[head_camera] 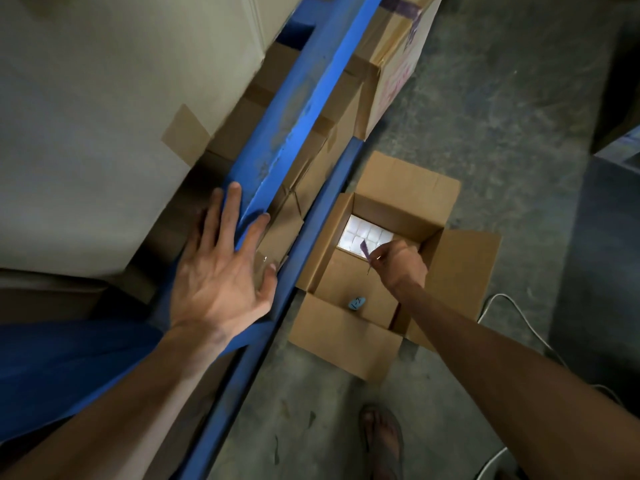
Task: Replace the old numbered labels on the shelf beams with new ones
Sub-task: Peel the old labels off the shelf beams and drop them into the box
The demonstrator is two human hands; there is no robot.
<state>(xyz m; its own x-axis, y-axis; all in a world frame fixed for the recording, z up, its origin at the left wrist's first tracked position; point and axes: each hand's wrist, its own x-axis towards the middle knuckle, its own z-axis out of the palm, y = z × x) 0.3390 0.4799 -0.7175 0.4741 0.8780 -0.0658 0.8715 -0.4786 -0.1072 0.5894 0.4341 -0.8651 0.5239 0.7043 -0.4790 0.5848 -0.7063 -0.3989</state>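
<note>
My left hand (221,271) lies flat with spread fingers on the upper blue shelf beam (304,109). A second blue beam (311,230) runs lower, next to it. Over the open cardboard box (408,181) on the floor, my right hand (398,261) pinches a small purple strip (364,249) and a thin dark tool that points down. Inside the box lie white blocks (363,237) and a round blue label (356,303) marked with a number. No label shows on the visible beam faces.
Large pale cartons (104,116) sit on the shelf at left; brown taped boxes (311,161) fill the level below. A tall carton (394,64) stands on the concrete floor (502,116). A white cable (512,306) runs at right. My sandalled foot (381,441) is near the bottom.
</note>
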